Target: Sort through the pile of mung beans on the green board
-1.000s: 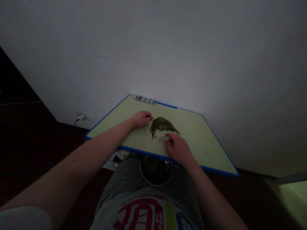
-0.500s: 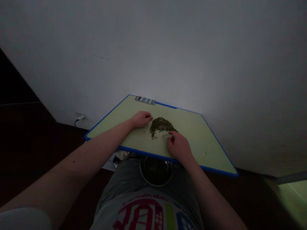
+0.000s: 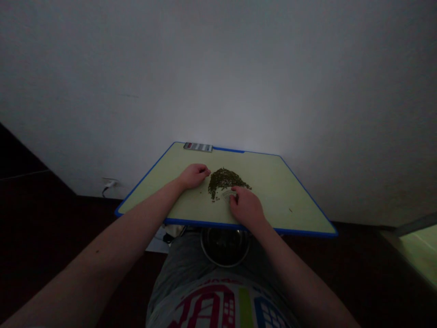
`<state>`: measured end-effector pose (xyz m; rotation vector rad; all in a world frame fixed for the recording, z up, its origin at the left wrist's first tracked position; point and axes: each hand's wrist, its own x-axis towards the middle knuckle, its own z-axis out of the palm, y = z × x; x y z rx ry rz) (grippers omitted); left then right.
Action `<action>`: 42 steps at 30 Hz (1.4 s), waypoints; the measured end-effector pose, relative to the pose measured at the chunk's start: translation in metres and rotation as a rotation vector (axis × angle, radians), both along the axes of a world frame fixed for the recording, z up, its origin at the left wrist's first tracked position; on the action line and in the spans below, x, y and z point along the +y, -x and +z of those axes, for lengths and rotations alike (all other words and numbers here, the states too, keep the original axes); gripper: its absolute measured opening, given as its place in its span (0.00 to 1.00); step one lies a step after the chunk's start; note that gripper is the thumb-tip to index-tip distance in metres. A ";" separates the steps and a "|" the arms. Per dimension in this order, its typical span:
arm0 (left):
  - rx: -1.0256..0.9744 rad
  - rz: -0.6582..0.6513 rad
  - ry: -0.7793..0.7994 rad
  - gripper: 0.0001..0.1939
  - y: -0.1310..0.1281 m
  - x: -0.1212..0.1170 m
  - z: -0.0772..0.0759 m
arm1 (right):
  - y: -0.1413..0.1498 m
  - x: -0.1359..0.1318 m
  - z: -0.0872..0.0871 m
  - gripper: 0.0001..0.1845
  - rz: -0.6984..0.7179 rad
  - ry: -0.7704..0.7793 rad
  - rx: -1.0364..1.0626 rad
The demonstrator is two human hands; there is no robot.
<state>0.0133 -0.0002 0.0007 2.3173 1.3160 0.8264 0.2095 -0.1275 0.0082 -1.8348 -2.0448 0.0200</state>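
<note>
Down by the near edge of the table (image 3: 280, 191), a round bowl (image 3: 226, 264) sits over the person's lap. It is dark inside, and I cannot tell what is in it. The beans (image 3: 225, 176) are small and green. They lie on the table in a curved heap between the two hands, and a few loose ones sit near its left end. The left hand (image 3: 194, 176) rests just beside the heap on its left, with the arm stretched out and the fingers curled in. I cannot tell if they hold a bean. The right hand (image 3: 247, 206) is bent in at the near side of the heap. Its thumb and finger pinch a clear, fan-shaped piece (image 3: 226, 195) that lies low over the table, close to the beans.
</note>
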 end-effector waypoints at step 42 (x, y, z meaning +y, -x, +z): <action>0.059 -0.063 0.113 0.16 -0.002 0.027 0.003 | -0.020 0.007 -0.004 0.17 0.327 -0.077 0.183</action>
